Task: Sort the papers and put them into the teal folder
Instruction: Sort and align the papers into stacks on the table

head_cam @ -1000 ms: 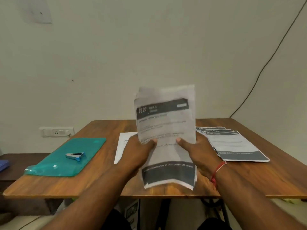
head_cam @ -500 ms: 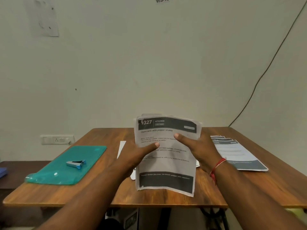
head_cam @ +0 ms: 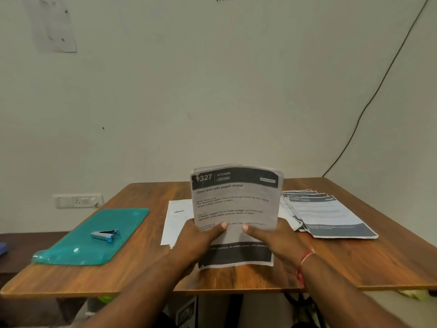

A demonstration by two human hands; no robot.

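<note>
Left hand [head_cam: 201, 242], right hand [head_cam: 274, 242], one stack [head_cam: 236, 200]

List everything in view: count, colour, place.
Wooden table: one, brown, centre.
Teal plastic folder: one, teal, table's left.
Metal staple remover: one, silver-blue, on folder.
Stack of printed sheets: one, grey-black, upright in both hands.
Fanned pile of printed sheets: one, grey-black, table's right.
Plain paper sheet: one, white, behind stack.
Wall socket: one, white, left.
Wall cable: one, black, right.
Wall-mounted paper: one, pale, upper left.
Left hand: one, gripping stack's left edge.
Right hand: one, gripping its right edge.
</note>
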